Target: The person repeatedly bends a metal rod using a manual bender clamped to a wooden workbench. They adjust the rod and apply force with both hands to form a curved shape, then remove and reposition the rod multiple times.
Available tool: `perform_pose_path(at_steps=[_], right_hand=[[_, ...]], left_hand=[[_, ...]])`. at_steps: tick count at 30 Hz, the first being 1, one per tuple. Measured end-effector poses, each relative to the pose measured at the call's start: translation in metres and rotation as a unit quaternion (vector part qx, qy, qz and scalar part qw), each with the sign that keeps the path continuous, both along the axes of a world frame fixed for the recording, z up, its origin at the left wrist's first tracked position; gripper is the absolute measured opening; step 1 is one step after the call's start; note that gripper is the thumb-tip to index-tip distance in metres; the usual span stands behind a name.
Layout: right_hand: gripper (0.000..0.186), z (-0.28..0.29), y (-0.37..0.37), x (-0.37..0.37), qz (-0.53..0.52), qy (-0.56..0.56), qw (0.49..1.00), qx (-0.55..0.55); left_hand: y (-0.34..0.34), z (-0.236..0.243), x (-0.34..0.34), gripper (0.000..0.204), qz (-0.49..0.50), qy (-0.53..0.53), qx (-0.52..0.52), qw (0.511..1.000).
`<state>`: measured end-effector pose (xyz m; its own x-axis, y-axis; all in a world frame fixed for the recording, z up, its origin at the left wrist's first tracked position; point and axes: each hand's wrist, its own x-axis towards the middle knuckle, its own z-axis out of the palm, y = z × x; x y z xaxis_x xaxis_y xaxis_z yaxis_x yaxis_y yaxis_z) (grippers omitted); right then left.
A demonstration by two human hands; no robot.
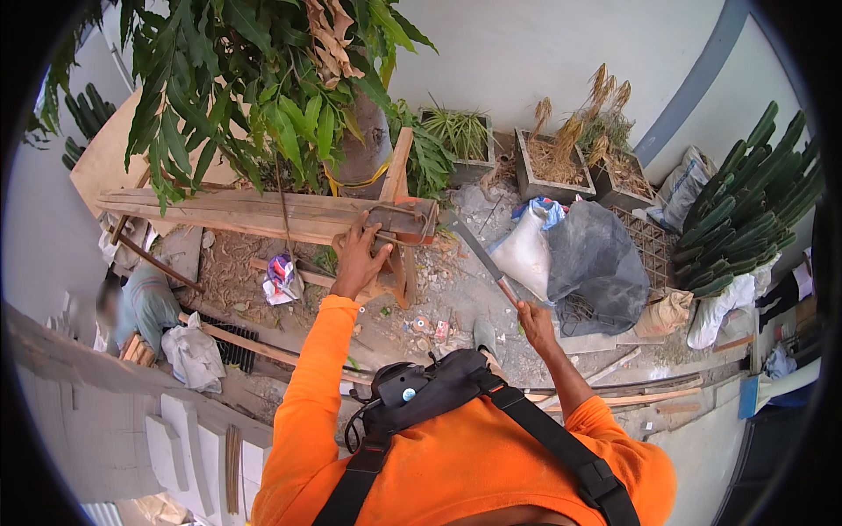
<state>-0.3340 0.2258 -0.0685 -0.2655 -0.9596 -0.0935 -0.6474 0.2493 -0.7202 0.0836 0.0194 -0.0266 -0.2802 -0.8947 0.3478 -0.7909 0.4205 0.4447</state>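
Note:
My left hand (360, 259) rests with spread fingers on the end of a long wooden beam assembly (254, 213), beside a rusty metal clamp or bracket (399, 219). My right hand (535, 324) is closed around the wooden handle of a long-bladed knife (478, 250), whose blade points up and left toward the beam's end. The beam lies across an upright wooden post (396, 175) under a leafy plant (254, 79). Both sleeves are orange.
Below lie a white sack (526, 250) and a dark grey bag (596, 263), concrete planters (548, 171), tall cacti (745, 210), a wire mesh panel (649, 245), rubble, loose planks (254, 346), and a crouching person (145, 302) at left.

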Motion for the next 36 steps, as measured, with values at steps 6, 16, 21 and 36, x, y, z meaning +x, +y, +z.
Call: perform_pose_path(at_steps=[6, 16, 21, 36], right_hand=[[0.071, -0.005, 0.018, 0.008, 0.092, 0.099, 0.982, 0.13], [0.061, 0.048, 0.006, 0.022, 0.121, 0.133, 0.982, 0.065], [0.063, 0.044, 0.011, 0.024, 0.09, 0.134, 0.984, 0.08], [0.06, 0.088, -0.013, 0.033, -0.014, -0.176, 0.982, -0.062]], left_hand=[[-0.018, 0.004, 0.022, 0.039, -0.015, 0.071, 0.037, 0.997], [-0.033, 0.007, 0.026, 0.023, -0.096, 0.128, 0.018, 0.987], [-0.042, 0.001, 0.032, 0.019, -0.11, 0.106, 0.049, 0.987], [-0.062, 0.137, 0.013, 0.022, -0.118, 0.274, 0.134, 0.945]])
